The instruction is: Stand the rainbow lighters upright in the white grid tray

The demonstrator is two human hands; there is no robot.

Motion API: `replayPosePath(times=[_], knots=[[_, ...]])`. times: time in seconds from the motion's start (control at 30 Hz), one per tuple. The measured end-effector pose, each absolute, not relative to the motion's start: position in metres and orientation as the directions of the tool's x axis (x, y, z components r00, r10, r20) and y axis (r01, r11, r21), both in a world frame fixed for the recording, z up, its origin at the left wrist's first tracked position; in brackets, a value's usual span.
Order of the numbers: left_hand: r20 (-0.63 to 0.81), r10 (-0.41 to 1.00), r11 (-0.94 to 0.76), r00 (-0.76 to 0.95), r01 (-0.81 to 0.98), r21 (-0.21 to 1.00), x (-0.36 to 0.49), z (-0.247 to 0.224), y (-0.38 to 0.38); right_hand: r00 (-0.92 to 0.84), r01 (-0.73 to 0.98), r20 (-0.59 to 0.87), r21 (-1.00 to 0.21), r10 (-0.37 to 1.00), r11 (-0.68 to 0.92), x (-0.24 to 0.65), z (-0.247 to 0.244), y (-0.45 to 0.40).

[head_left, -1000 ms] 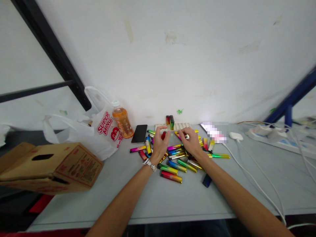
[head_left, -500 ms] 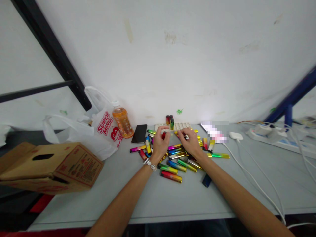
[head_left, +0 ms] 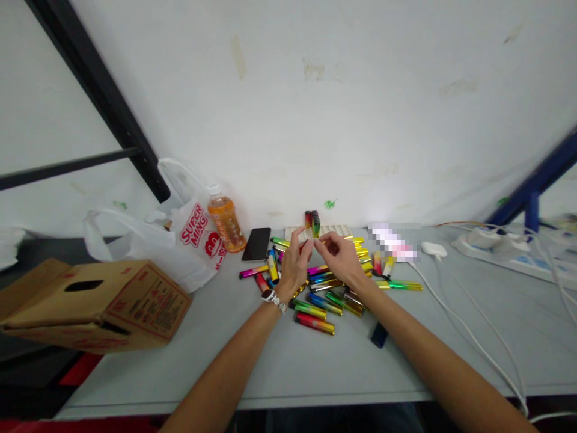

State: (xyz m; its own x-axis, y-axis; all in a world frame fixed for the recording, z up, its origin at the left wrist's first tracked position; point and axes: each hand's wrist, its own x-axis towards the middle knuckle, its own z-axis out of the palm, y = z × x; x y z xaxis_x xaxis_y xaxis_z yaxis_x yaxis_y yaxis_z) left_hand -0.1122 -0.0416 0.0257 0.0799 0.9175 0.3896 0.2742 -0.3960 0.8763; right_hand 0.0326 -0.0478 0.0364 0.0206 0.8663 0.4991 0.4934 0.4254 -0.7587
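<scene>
My left hand [head_left: 294, 267], with a metal-banded watch [head_left: 273, 298] on the wrist, is closed on a small red lighter [head_left: 305, 245], mostly hidden by the fingers. Thumb and fingers of my right hand [head_left: 341, 258] are pinched together, their tips close to the left fingertips. What they hold, if anything, cannot be made out. Many shiny coloured lighters lie loosely under and around both hands, among them a red-and-gold lighter [head_left: 315, 323] and a blue-and-gold lighter [head_left: 325, 303]. Beyond the hands, several upright lighters [head_left: 315, 224] stand on a pale studded board [head_left: 339, 231].
To the left are a cardboard box [head_left: 148, 307], a white plastic bag [head_left: 180, 264], an orange drink bottle [head_left: 226, 222] and a black phone [head_left: 256, 245]. A lit phone [head_left: 391, 240], white charger [head_left: 433, 249], cables and a power strip [head_left: 509, 252] lie right.
My right hand has moved left, bringing its fingertips close to my left hand. The left hand stays nearly in place with the red lighter. The view has shifted slightly.
</scene>
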Motion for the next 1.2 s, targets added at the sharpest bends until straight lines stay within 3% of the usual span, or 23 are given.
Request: replayPosePath(times=[0.17, 0.27, 0.37, 0.5, 0.6, 0.7, 0.93, 1.2], knots=[[0.421, 0.895, -0.445, 0.143, 0.259, 0.857, -0.113, 0.023, -0.043, 0.020, 0.443, 0.390, -0.829, 0.921, 0.341, 0.018, 0.039, -0.037], [0.422, 0.893, -0.449, 0.156, 0.251, 0.857, -0.115, 0.021, -0.038, 0.008, 0.420, 0.390, -0.837, 0.921, 0.351, 0.019, 0.041, -0.027], [0.410, 0.900, -0.436, 0.149, 0.353, 0.828, -0.127, 0.022, -0.026, -0.060, 0.422, 0.427, -0.809, 0.902, 0.410, 0.026, 0.047, -0.015], [0.523, 0.822, -0.532, 0.227, 0.634, 0.561, -0.155, 0.026, -0.009, -0.115, 0.489, 0.471, -0.740, 0.875, 0.462, 0.040, 0.061, 0.006], [0.365, 0.852, -0.501, 0.375, 0.786, 0.362, -0.171, 0.031, -0.007, -0.141, 0.587, 0.508, -0.649, 0.850, 0.485, 0.046, 0.068, 0.026], [0.220, 0.853, -0.519, 0.474, 0.817, 0.250, -0.175, 0.035, -0.011, -0.174, 0.686, 0.514, -0.549, 0.840, 0.478, 0.045, 0.072, 0.045], [0.161, 0.826, -0.563, 0.539, 0.790, 0.242, -0.165, 0.029, -0.010, -0.331, 0.860, 0.410, -0.239, 0.850, 0.451, 0.031, 0.081, 0.070], [0.181, 0.821, -0.570, 0.542, 0.759, 0.313, -0.160, 0.017, -0.006, -0.325, 0.899, 0.382, -0.158, 0.865, 0.408, 0.026, 0.074, 0.083]])
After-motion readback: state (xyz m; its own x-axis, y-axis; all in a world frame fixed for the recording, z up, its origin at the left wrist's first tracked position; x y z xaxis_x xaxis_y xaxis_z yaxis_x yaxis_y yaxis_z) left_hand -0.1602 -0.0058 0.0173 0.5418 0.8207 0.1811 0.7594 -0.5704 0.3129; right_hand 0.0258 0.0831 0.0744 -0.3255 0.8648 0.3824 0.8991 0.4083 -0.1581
